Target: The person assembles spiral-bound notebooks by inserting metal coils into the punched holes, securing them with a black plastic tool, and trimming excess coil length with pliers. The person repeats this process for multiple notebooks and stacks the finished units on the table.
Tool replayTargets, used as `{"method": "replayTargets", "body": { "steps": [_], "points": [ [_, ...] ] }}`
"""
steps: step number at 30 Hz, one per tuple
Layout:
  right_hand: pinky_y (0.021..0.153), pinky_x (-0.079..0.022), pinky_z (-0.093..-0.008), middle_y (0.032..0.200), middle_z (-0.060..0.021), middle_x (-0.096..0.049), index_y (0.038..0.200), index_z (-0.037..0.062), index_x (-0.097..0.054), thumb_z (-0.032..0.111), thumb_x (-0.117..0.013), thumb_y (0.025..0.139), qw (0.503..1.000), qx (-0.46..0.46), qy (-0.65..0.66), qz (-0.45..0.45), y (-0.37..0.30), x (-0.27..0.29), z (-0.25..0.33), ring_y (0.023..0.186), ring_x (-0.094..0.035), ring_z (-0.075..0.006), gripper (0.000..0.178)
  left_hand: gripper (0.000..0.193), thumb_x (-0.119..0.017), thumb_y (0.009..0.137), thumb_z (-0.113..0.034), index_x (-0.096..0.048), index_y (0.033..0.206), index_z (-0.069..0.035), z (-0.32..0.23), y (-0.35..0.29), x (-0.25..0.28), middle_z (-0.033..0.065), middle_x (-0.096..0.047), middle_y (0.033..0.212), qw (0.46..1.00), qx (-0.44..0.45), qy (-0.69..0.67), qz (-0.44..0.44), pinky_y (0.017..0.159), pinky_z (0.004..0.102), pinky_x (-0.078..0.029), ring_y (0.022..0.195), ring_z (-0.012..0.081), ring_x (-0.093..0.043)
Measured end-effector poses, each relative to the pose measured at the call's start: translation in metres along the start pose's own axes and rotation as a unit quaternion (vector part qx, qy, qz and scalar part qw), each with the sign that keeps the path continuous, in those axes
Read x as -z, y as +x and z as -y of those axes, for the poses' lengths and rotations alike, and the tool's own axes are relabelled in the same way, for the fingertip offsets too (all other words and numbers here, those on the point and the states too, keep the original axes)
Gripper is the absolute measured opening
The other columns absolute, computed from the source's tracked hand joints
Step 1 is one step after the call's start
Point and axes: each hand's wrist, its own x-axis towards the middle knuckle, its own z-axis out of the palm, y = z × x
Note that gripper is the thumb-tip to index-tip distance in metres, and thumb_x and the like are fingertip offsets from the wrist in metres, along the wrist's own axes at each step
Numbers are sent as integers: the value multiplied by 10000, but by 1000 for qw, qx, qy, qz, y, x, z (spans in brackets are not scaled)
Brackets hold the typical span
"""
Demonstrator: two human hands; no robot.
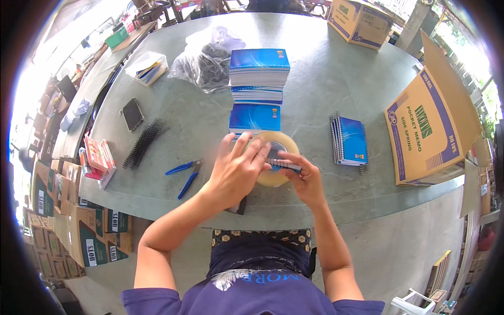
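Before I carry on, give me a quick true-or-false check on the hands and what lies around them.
1. The right hand grips a coil-edged item over the roll of tape. True.
2. The left hand rests on the pliers. False: it is over the roll of tape.
3. The pliers' handles are spread apart. True.
4. The phone lies inside a cardboard box. False: it lies on the table.
5. The bundle of black coils lies left of the pliers. True.

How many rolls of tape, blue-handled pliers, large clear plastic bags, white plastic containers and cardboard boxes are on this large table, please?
Rolls of tape: 1
Blue-handled pliers: 1 pair
Large clear plastic bags: 1
White plastic containers: 1
Cardboard boxes: 2
Total: 6
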Motion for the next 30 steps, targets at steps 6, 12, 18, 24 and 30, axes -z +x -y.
{"method": "replayTargets", "body": {
  "steps": [6,12,18,24,30],
  "points": [
    [690,-509,-254,902,-77,-698,1072,40,-635,113,-675,828,995,75,-54,-29,-1,-7,-10,776,-647,-121,258,399,-700,726,-203,-569,1071,-51,-1,12,8,99,-531,1122,998,-1,-46,39,925,417,-355,1087,266,-478],
    [723,-512,-271,941,-90,-692,1080,26,-623,97,-655,838,999,8,-52,-8,-2,1,0,826,-654,-139,255,365,-706,717,-208,-566,1020,-60,3,13,-5,102,-516,1114,997,-14,-58,46,902,409,-367,1064,270,-482],
    [767,-516,-282,1047,-103,-671,1055,25,-633,97,-666,825,999,39,15,-24,0,-1,2,940,-646,-165,244,358,-708,716,-221,-579,1003,-51,-2,23,-3,110,-526,1104,998,-24,-53,17,892,402,-377,1058,278,-496],
    [725,-523,-273,1068,-109,-658,979,50,-670,103,-696,791,966,140,-208,-68,-3,10,3,873,-658,-203,197,366,-708,719,-259,-582,988,-45,-5,26,-3,109,-536,1097,997,-2,-76,32,878,398,-384,1024,267,-513],
    [587,-523,-250,926,-89,-670,991,49,-657,94,-695,799,967,-28,-228,-107,-15,10,28,695,-649,-145,200,404,-725,704,-258,-568,1009,-45,3,18,-13,102,-544,1084,994,-23,-93,58,850,392,-399,1000,257,-526]
  ]
}}
